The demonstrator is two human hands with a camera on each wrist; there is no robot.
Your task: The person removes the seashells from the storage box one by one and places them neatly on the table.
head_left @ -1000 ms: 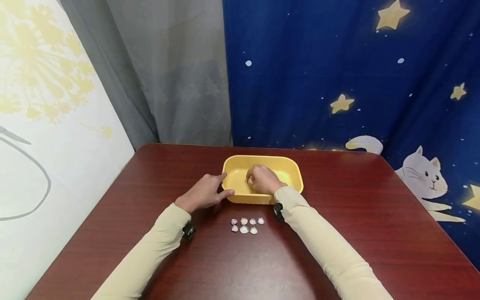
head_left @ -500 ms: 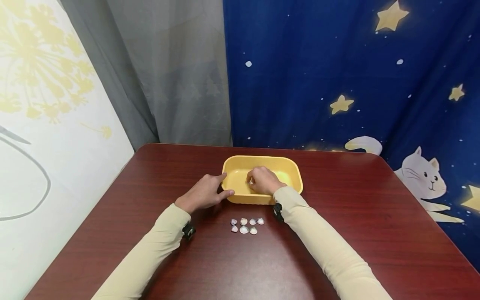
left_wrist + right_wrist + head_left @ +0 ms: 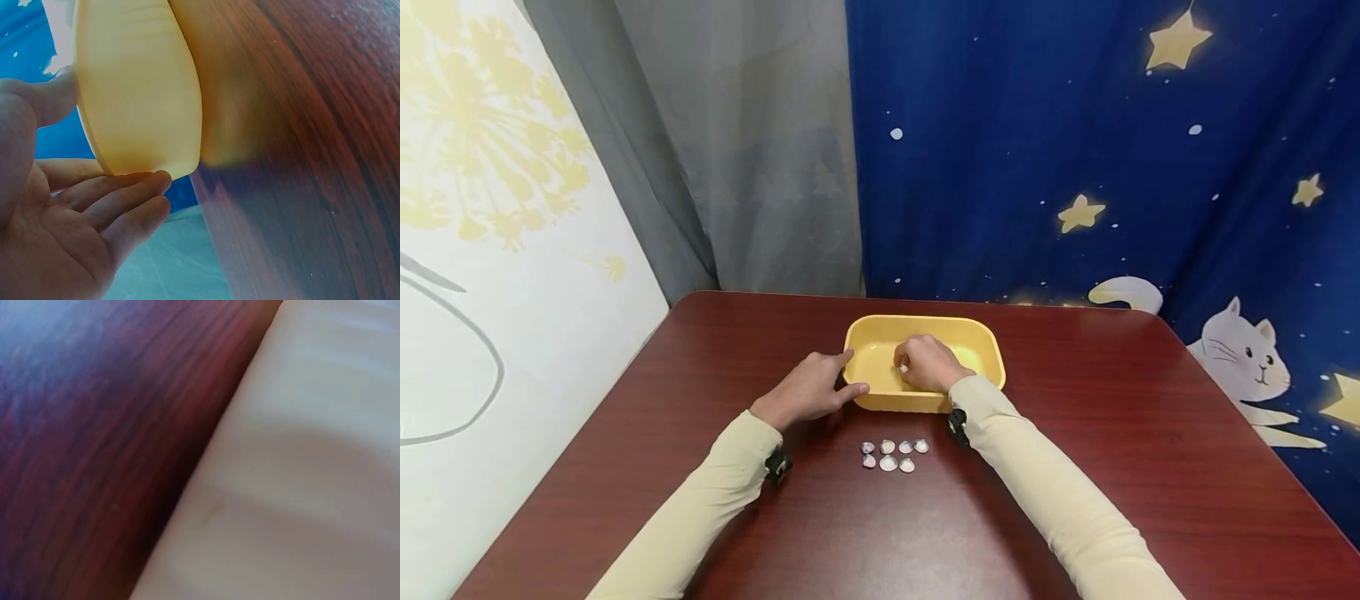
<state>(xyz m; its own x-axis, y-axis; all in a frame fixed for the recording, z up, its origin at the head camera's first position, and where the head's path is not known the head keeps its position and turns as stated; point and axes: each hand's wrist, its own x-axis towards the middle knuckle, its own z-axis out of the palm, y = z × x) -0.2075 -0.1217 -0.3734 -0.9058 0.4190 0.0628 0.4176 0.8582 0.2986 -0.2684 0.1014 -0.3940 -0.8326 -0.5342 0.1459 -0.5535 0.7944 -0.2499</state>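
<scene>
A yellow plastic tub stands on the table. My left hand grips its left end, the thumb at the near corner and the index finger further back along the rim. In the left wrist view, the fingers lie against the tub's end wall. Inside the tub, my right hand pinches a small pale seashell, mostly hidden by the fingers. Several small seashells lie in two short rows on the table in front of the tub. In the right wrist view, a blurred tub wall hides the right hand.
The dark red wooden table extends on all sides of the tub. Behind it hang a grey curtain and a blue curtain with stars and a cat. A white patterned panel is at the left.
The right hand's fingers and the pinched shell have shifted very slightly inside the tub. The left hand, the tub and the rows of shells keep their places; the head view tilts up slightly.
</scene>
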